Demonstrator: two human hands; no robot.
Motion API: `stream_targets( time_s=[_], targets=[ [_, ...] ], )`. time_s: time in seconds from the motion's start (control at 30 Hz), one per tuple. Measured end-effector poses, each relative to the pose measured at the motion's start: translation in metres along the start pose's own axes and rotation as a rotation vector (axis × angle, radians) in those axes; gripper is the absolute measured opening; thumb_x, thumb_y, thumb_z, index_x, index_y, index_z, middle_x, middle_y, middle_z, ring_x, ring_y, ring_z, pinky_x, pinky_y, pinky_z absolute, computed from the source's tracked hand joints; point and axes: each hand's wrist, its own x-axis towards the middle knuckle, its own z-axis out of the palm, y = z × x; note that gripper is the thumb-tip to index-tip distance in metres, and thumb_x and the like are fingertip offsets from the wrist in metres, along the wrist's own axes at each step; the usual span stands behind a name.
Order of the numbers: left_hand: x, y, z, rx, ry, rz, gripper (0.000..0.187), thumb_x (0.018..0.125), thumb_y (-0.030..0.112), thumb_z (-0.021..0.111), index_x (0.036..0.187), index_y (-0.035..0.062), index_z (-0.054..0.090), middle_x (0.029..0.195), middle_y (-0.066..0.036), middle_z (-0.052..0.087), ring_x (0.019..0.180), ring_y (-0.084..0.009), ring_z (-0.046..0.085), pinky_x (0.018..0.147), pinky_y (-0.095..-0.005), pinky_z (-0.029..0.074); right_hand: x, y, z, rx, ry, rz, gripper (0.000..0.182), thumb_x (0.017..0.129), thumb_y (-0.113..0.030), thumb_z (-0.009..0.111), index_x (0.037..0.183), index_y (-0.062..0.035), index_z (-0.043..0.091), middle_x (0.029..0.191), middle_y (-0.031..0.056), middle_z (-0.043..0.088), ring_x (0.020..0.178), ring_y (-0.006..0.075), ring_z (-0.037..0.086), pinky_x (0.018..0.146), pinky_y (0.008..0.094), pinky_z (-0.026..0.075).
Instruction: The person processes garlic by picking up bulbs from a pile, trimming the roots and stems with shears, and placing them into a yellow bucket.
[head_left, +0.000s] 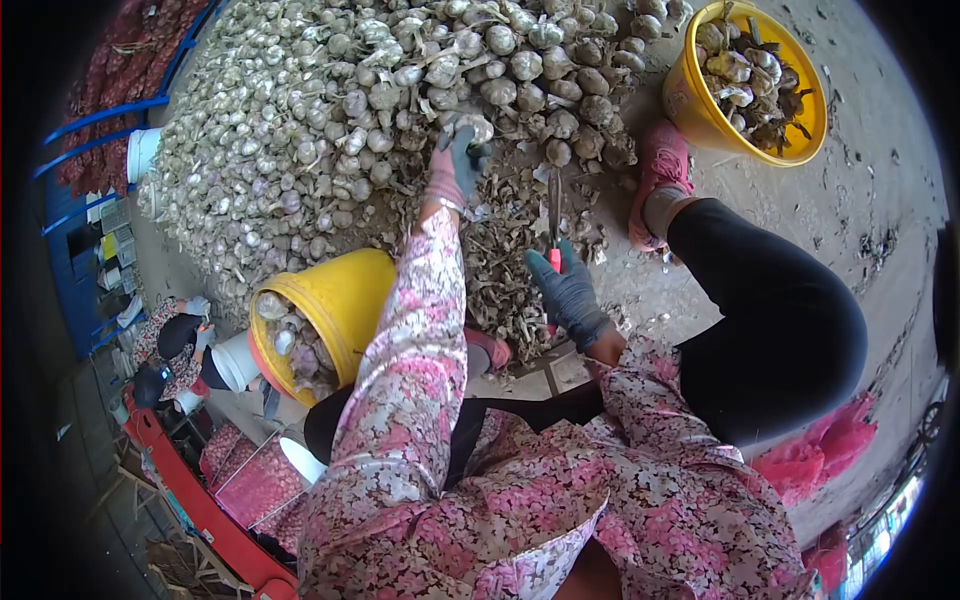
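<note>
My left hand (458,165), in a pink and grey glove, reaches to the near edge of a large heap of garlic (340,110). Its fingers are closed around a garlic bulb (473,126), partly hidden by the glove. In a grey glove, my right hand (572,300) grips a pair of shears (555,210) by the red handles, the long metal blades pointing away from me. Dry garlic trimmings (500,270) lie on the ground between the two hands.
A yellow bucket (680,95) of garlic and dry scraps stands by my right shoe (660,175). Another yellow bucket (365,300), holding bulbs, tilts by my left arm. At left, a person (175,345) works near a white bucket (235,360). Pink netting (815,450) lies at right.
</note>
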Motion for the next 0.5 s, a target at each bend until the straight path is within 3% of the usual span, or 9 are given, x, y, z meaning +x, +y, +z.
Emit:
stream_targets(
  time_s=[0.03, 0.1, 0.13, 0.17, 0.27, 0.33, 0.37, 0.43, 0.5],
  targets=[
    [-0.027, -0.007, -0.011, -0.285, -0.083, 0.009, 0.041, 0.088, 0.026, 0.058, 0.126, 0.0130, 0.047, 0.083, -0.004, 0.060, 0.072, -0.0159, 0.056, 0.059, -0.0313, 0.047, -0.001, -0.005, -0.001, 0.002, -0.012, 0.001, 0.044, 0.084, -0.029, 0.066, 0.118, -0.0062, 0.051, 0.084, 0.0056, 0.059, 0.069, 0.0144, 0.056, 0.064, 0.0315, 0.048],
    [-0.077, -0.017, -0.026, -0.572, -0.224, -0.135, 0.028, 0.090, 0.023, 0.055, 0.114, 0.0091, 0.055, 0.082, -0.004, 0.059, 0.069, -0.0153, 0.053, 0.057, -0.0262, 0.044, -0.008, -0.026, -0.003, -0.496, 0.065, -0.440, 0.053, 0.078, -0.027, 0.069, 0.122, -0.0062, 0.048, 0.087, 0.0120, 0.060, 0.075, 0.0225, 0.059, 0.068, 0.0370, 0.048],
    [-0.100, -0.018, -0.026, -0.640, -0.254, -0.100, 0.022, 0.090, 0.023, 0.055, 0.104, 0.0060, 0.060, 0.081, -0.004, 0.060, 0.072, -0.0159, 0.055, 0.060, -0.0283, 0.045, -0.013, -0.034, -0.003, -0.498, 0.051, -0.439, 0.053, 0.078, -0.027, 0.069, 0.122, -0.0062, 0.048, 0.087, 0.0120, 0.060, 0.075, 0.0225, 0.059, 0.068, 0.0370, 0.048],
    [-0.130, -0.019, -0.018, -0.625, -0.205, 0.001, 0.025, 0.090, 0.023, 0.055, 0.105, 0.0034, 0.059, 0.086, -0.007, 0.061, 0.074, -0.0163, 0.056, 0.061, -0.0272, 0.045, -0.018, -0.042, -0.002, -0.699, 0.069, -0.525, 0.056, 0.075, -0.026, 0.069, 0.123, -0.0069, 0.048, 0.089, 0.0148, 0.060, 0.078, 0.0272, 0.059, 0.071, 0.0395, 0.048],
    [-0.171, -0.039, -0.028, -0.363, -0.314, 0.156, 0.026, 0.088, 0.019, 0.058, 0.108, 0.0034, 0.057, 0.093, -0.008, 0.063, 0.080, -0.0163, 0.058, 0.061, -0.0258, 0.045, -0.038, -0.058, -0.003, -1.061, 0.077, -0.649, 0.059, 0.071, -0.026, 0.069, 0.123, -0.0078, 0.048, 0.092, 0.0181, 0.060, 0.084, 0.0339, 0.059, 0.073, 0.0435, 0.047],
    [-0.192, -0.047, -0.031, -0.070, -0.122, 0.103, 0.033, 0.082, 0.008, 0.064, 0.113, 0.0024, 0.054, 0.101, -0.009, 0.063, 0.090, -0.0176, 0.060, 0.068, -0.0275, 0.049, -0.049, -0.060, -0.005, -1.256, 0.074, -0.670, 0.058, 0.071, -0.030, 0.069, 0.121, -0.0085, 0.050, 0.093, 0.0185, 0.061, 0.087, 0.0355, 0.060, 0.074, 0.0460, 0.047],
    [-0.206, -0.052, -0.029, -0.082, -0.135, 0.105, 0.033, 0.082, 0.008, 0.064, 0.113, 0.0024, 0.054, 0.101, -0.009, 0.063, 0.090, -0.0176, 0.060, 0.068, -0.0275, 0.049, -0.062, -0.057, -0.010, -1.269, 0.087, -0.671, 0.058, 0.071, -0.030, 0.069, 0.121, -0.0085, 0.050, 0.093, 0.0185, 0.061, 0.087, 0.0355, 0.060, 0.074, 0.0460, 0.047],
    [-0.213, -0.049, -0.024, 0.268, -0.016, 0.377, 0.059, 0.074, -0.004, 0.070, 0.126, 0.0042, 0.044, 0.103, -0.009, 0.062, 0.091, -0.0169, 0.062, 0.075, -0.0274, 0.052, -0.071, -0.060, -0.015, -1.403, 0.006, -0.664, 0.057, 0.071, -0.033, 0.068, 0.119, -0.0087, 0.050, 0.091, 0.0188, 0.061, 0.088, 0.0359, 0.060, 0.074, 0.0470, 0.047],
    [-0.226, -0.042, -0.024, 0.431, -0.002, 0.411, 0.063, 0.072, -0.002, 0.072, 0.126, 0.0055, 0.042, 0.103, -0.009, 0.062, 0.089, -0.0166, 0.062, 0.074, -0.0269, 0.052, -0.079, -0.054, -0.017, -1.398, -0.022, -0.651, 0.056, 0.072, -0.035, 0.068, 0.117, -0.0082, 0.051, 0.090, 0.0189, 0.061, 0.088, 0.0364, 0.060, 0.075, 0.0470, 0.047]
  ],
)
